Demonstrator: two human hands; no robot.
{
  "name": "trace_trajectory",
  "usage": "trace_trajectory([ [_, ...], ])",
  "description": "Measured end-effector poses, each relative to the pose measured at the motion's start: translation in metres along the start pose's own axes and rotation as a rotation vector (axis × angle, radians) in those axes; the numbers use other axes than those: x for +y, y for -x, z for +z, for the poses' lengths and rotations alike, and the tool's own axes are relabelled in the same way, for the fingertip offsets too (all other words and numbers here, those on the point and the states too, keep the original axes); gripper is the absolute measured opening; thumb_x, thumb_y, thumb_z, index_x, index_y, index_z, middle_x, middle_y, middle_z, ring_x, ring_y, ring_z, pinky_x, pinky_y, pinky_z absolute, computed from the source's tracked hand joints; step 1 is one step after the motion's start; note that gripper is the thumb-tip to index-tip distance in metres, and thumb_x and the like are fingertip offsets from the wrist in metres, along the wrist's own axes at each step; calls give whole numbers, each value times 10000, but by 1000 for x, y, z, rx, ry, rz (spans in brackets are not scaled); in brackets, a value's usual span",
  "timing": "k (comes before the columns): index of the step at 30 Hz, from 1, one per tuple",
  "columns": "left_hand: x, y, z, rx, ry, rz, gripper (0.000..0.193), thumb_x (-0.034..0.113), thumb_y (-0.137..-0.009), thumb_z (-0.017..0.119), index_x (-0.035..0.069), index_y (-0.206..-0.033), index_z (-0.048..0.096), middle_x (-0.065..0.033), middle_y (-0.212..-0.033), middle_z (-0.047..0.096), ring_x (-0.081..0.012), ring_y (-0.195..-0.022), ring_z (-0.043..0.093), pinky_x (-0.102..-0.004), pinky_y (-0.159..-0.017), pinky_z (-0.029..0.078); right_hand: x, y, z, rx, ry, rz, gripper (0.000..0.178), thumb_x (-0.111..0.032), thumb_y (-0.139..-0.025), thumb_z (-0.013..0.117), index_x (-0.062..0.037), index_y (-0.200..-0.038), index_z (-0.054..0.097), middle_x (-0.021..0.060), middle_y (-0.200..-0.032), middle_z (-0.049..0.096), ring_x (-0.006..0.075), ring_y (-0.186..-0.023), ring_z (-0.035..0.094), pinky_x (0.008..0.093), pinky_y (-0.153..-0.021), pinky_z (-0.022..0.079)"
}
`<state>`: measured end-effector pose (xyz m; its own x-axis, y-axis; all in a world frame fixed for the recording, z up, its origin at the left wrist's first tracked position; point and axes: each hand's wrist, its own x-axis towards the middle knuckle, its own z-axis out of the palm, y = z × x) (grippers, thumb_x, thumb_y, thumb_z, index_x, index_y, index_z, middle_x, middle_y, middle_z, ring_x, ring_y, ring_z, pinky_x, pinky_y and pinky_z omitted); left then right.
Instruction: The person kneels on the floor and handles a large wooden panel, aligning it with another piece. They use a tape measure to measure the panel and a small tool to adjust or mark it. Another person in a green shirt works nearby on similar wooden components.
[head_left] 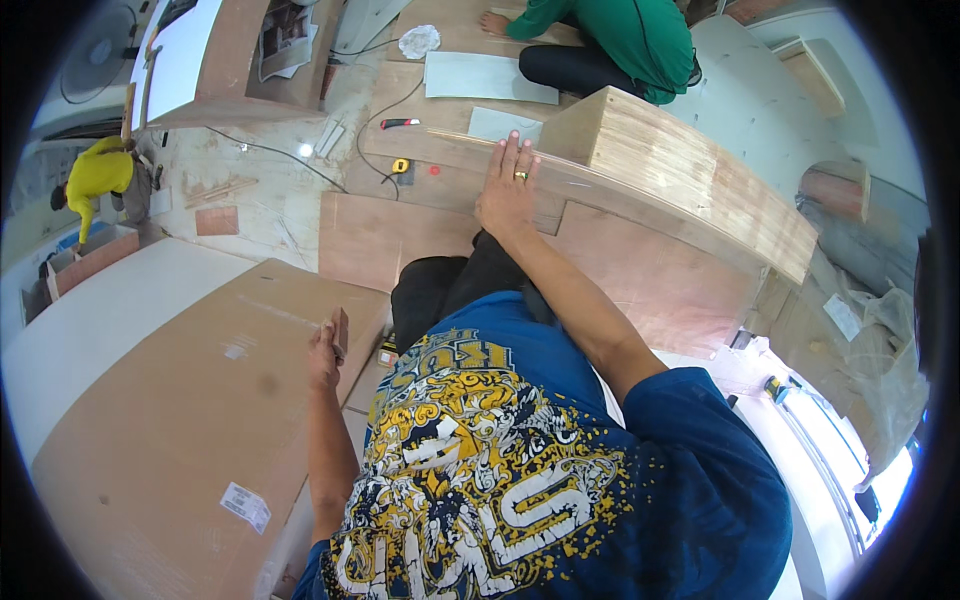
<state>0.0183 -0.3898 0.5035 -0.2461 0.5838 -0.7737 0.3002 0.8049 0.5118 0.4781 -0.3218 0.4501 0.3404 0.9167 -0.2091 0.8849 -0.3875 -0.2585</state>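
My left hand (324, 358) is closed around a small brown block (341, 328), held out at my left side above a large flat brown cardboard sheet (200, 400). My right hand (507, 192), with a ring on one finger, lies with its fingers stretched out over the left end of a long thin wooden panel edge (620, 197). That edge runs along a long plywood box (700, 170), which extends to the right in front of me. Below the edge a pinkish plywood face (640, 265) shows.
A person in green (620, 40) kneels beyond the box; another in yellow (105, 180) bends at far left. A tape measure (401, 166), a red-and-black cutter (400, 123) and a white sheet (490, 78) lie ahead. A cable (280, 152) crosses the floor near a wooden cabinet (225, 60).
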Motion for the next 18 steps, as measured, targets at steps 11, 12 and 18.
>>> trace_trajectory([
  [11, 116, -101, -6, -277, -90, 30, 403, 398, -996, 632, 97, -1263, 660, 6, -812, 611, -78, -565, 491, -250, -445, 341, -72, -17, 7, -110, -248, -308, 700, -226, -941, 608, 0, -1560, 372, 230, -1650, 305, 407, -1530, 287, 517, -1247, 235],
  [12, 147, -105, 1, -386, -159, 82, 468, 363, -970, 675, 87, -1342, 605, 2, -832, 617, -83, -602, 513, -248, -484, 370, -85, -17, 4, -171, -396, -385, 630, -244, -987, 583, 3, -1540, 408, 239, -1622, 366, 405, -1507, 348, 504, -1236, 276],
  [18, 283, -83, 66, -1012, -595, 664, 1152, 196, -781, 886, 68, -1656, 148, -72, -932, 669, -156, -841, 625, -287, -766, 498, -146, 17, -28, -142, -1025, -270, 677, -480, -1003, 640, -52, -1505, 487, 225, -1450, 552, 354, -1292, 575, 418, -1106, 455],
])
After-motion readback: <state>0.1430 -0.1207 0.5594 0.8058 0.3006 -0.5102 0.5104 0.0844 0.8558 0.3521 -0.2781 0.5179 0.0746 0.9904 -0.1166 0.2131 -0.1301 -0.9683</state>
